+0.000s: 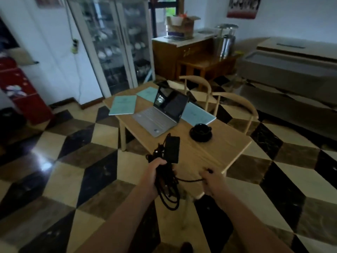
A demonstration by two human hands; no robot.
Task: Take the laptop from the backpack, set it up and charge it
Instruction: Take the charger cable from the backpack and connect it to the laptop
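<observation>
A silver laptop (160,114) stands open on the wooden table (209,154), its screen dark. My left hand (155,172) grips a bundle of black charger cable, with the black power brick (172,149) sticking up above my fingers. Loops of the cable (170,196) hang below that hand. My right hand (213,181) pinches the cable's free end, and the small plug tip (209,170) shows just above my fingers. Both hands hover over the table's near corner. No backpack is in view.
Teal folders (124,105) lie on the table around the laptop. A black cup on a saucer (201,132) sits right of it. Two pale wooden chairs (235,106) stand behind the table. A wall socket with a hanging cord (74,45) is on the left wall, beside a glass cabinet (116,46).
</observation>
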